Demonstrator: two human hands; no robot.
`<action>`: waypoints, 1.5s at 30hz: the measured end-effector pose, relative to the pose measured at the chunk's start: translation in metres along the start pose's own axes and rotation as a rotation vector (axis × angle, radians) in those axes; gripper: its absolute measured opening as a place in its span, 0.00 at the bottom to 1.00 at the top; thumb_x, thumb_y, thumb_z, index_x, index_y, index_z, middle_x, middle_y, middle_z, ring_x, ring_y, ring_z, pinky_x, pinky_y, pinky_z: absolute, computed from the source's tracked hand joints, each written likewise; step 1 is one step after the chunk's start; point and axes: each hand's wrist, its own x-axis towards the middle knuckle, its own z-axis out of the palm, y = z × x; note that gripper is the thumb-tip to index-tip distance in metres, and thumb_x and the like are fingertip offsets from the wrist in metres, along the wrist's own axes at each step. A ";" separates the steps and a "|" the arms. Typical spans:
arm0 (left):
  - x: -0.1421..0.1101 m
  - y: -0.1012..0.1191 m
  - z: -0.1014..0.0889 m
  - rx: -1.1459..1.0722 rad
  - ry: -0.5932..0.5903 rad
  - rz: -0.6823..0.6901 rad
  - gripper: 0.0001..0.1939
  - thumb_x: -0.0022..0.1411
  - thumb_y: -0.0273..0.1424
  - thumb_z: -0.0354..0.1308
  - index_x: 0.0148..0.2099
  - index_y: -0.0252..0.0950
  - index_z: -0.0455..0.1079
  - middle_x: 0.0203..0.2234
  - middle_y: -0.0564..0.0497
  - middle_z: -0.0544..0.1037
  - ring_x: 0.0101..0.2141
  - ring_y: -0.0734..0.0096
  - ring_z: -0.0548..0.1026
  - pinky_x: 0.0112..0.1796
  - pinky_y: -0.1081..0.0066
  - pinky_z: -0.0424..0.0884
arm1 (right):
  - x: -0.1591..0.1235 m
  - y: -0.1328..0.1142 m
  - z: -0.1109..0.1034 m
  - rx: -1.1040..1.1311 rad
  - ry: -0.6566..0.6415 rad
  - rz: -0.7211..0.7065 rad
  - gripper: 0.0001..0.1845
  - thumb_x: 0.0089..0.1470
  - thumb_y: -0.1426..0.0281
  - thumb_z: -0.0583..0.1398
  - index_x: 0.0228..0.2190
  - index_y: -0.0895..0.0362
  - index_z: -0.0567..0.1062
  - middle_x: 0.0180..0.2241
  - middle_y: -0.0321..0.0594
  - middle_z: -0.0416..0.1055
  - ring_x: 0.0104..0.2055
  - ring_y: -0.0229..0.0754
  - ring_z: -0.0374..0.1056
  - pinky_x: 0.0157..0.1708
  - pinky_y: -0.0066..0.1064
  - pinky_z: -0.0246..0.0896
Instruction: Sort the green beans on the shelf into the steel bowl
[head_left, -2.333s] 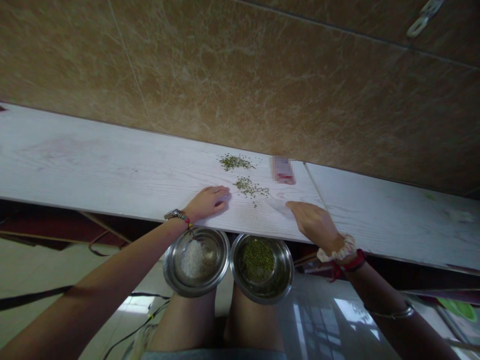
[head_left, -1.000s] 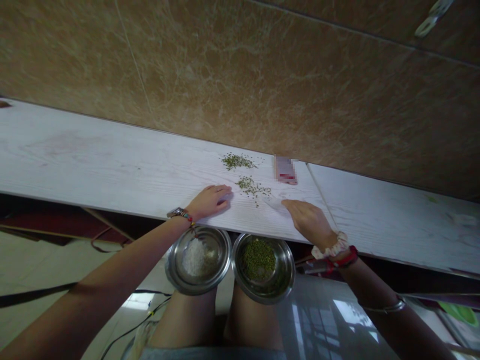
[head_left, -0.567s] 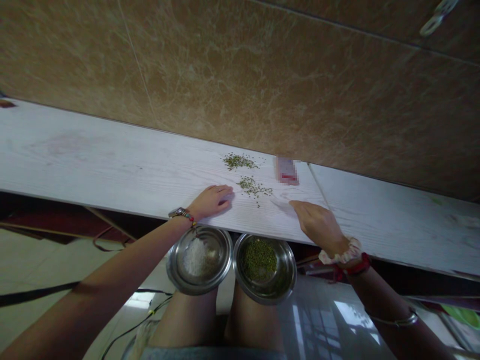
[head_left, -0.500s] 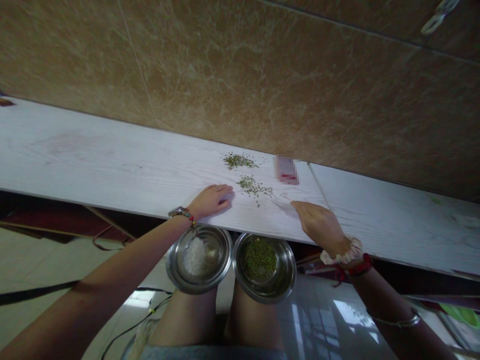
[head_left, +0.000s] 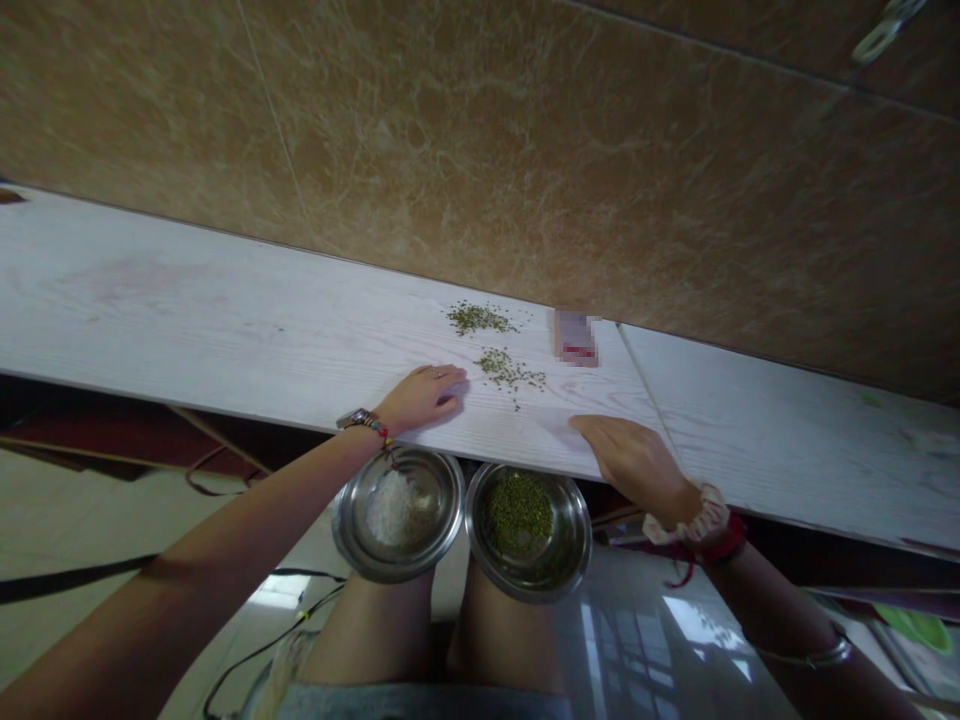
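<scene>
My left hand [head_left: 424,397] rests palm down on the white wooden surface [head_left: 315,350], fingers stretched out and holding nothing. Just beyond its fingertips lies a loose scatter of small green beans [head_left: 501,370]. A denser patch of green beans [head_left: 480,319] is farther back, near the wall. My right hand [head_left: 631,462] hovers at or just above the front edge on the right, fingers stretched together and pointing left, nothing visible in them; their undersides are hidden. Below the edge, one steel bowl [head_left: 574,560] contains many green beans. Beside it, another steel bowl [head_left: 352,560] contains a white grainy heap.
A blurred-out flat object [head_left: 575,338] lies against the brown marbled wall [head_left: 420,150]. The bowls sit above my knees. A black cable [head_left: 247,655] runs across the tiled floor at the lower left. A seam crosses the white surface right of centre.
My right hand has moved slightly left and toward me, lower in view. My left hand stays in place, and the bean scatters look unchanged.
</scene>
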 end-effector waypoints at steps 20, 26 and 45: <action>0.000 0.000 0.000 0.025 0.001 -0.016 0.19 0.62 0.34 0.47 0.54 0.35 0.65 0.53 0.45 0.70 0.53 0.63 0.67 0.53 0.63 0.62 | 0.012 -0.002 0.006 -0.048 0.049 -0.014 0.18 0.52 0.84 0.49 0.38 0.63 0.75 0.35 0.48 0.77 0.37 0.40 0.73 0.38 0.31 0.69; -0.001 0.000 0.000 0.010 0.006 -0.013 0.20 0.62 0.34 0.47 0.54 0.34 0.65 0.53 0.44 0.71 0.53 0.63 0.67 0.53 0.63 0.62 | 0.012 -0.002 0.005 -0.025 0.004 0.003 0.19 0.53 0.83 0.49 0.40 0.62 0.75 0.38 0.48 0.77 0.40 0.41 0.73 0.40 0.32 0.69; -0.001 0.000 0.000 -0.006 0.031 -0.011 0.19 0.61 0.33 0.48 0.53 0.37 0.65 0.52 0.47 0.72 0.52 0.63 0.69 0.52 0.63 0.63 | 0.006 -0.001 0.003 0.015 0.016 0.005 0.18 0.53 0.83 0.49 0.39 0.63 0.74 0.37 0.47 0.77 0.38 0.41 0.73 0.38 0.33 0.69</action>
